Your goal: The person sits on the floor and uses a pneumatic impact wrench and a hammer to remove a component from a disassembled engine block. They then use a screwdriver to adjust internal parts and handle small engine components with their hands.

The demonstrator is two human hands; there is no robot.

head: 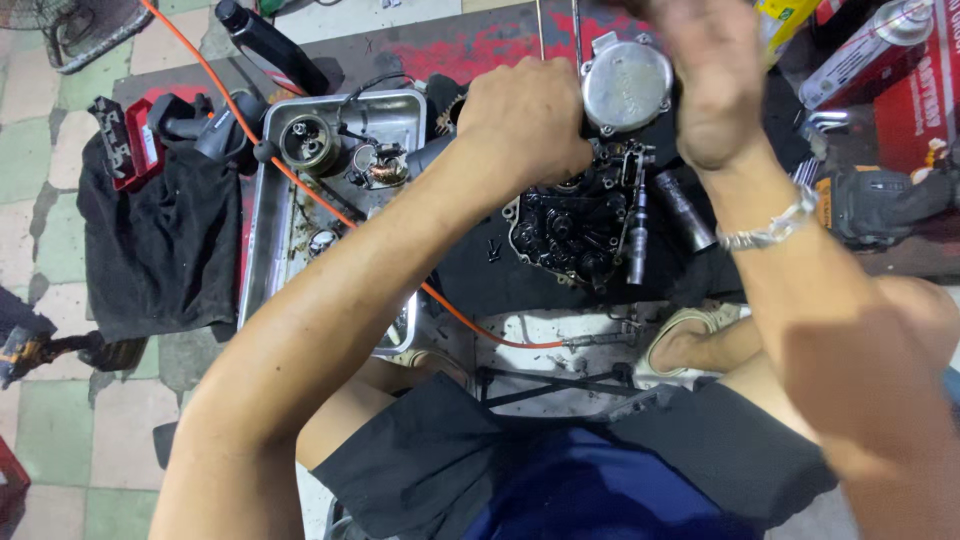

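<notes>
Greasy engine case [580, 225] steadied | left hand [525, 120] clenched on it | right hand [705, 85] blurred, grip unclear, above round cover [627, 85]

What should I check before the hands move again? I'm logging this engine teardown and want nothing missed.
1. Left hand gripping the engine: ok, closed at its top edge.
2. Right hand grip: cannot tell, blurred.
3. Round silver cover seated: cannot tell.
4. Orange hose off the gears: ok, passes beside.
5. Loose parts contained: ok, in the metal tray.
</notes>
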